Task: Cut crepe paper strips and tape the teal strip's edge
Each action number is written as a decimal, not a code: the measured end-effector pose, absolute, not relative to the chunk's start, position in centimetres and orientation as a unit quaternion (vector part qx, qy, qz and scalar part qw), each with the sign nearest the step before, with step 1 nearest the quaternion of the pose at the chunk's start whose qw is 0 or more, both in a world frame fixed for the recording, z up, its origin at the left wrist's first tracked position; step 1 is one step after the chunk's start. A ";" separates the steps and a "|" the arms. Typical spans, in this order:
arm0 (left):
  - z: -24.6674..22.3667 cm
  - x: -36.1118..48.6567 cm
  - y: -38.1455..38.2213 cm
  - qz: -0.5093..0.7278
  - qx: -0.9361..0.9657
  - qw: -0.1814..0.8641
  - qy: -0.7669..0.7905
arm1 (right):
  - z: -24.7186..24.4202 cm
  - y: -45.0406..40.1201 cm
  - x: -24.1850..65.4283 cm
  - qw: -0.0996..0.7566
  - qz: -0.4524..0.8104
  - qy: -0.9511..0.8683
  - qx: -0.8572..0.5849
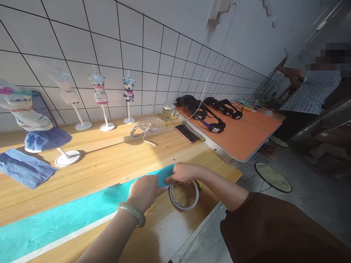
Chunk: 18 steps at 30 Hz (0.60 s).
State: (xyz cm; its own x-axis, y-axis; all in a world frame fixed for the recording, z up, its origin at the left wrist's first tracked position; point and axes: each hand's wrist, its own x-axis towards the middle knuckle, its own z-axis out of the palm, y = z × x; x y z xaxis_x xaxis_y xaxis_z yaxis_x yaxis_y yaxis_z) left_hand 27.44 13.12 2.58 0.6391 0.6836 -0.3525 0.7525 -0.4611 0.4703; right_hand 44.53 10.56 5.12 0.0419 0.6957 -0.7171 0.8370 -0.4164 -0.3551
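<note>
A long turquoise crepe paper strip (82, 210) runs across the wooden table from the left edge, with a white tape band (68, 237) along its near side. My left hand (144, 191), with a bangle at the wrist, is closed on the strip near its right end, thumb pointing right. My right hand (185, 172) is closed at that end, thumb and fingers pinching the paper; its other fingertips are partly hidden behind the rim of a tape roll (197, 197). The roll lies just below the right hand, against or very near it.
Small dress forms (101, 95) stand along the tiled wall; one wears a blue paper skirt (48, 139). Blue crepe paper (26, 168) lies at left. Further right are a phone (187, 133), a glass jar (168, 111) and black headsets (216, 126) on an orange board. A person (309, 91) stands beyond.
</note>
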 end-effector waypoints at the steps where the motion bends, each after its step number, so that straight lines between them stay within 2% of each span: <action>1: 2.5 27.5 13.1 -0.057 0.852 0.305 0.421 | 5.2 10.5 44.9 0.078 -0.442 0.533 0.717; 12: 3.0 27.9 12.9 -0.047 0.859 0.274 0.431 | 5.3 9.8 47.2 0.033 -0.359 0.589 0.724; 18: 3.0 28.0 12.8 -0.052 0.863 0.253 0.433 | 5.0 9.9 47.7 0.026 -0.384 0.606 0.696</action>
State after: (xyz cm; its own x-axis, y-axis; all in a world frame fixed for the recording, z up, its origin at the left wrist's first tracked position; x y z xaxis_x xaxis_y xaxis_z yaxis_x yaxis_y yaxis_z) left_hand 27.98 12.85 2.98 0.6187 0.7218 -0.3102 0.7749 -0.4958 0.3921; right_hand 47.67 9.91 4.99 -0.0296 0.8237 -0.5662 0.8640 -0.2637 -0.4288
